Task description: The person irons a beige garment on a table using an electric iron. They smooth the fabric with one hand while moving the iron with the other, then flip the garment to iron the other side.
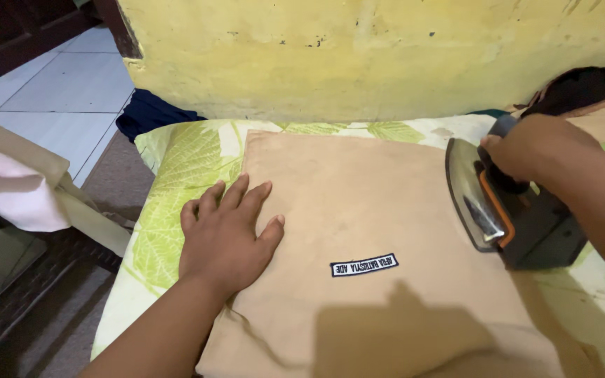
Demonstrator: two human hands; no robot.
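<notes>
I see my left hand (227, 234) spread flat on the folded tan garment (379, 266), at its left edge, and my right hand (537, 148) closed around the iron (502, 210), tilted up off the garment's right edge; I'd lower it flat and glide leftward, keeping my fingers clear

Along the top of the frame we see a scuffed yellow wall (358, 56). At upper left lie white floor tiles (50, 91) and a dark blue cloth (152, 112). A pale pink cloth (8, 189) hangs at left; dark fabric (582, 87) sits at upper right.
</notes>
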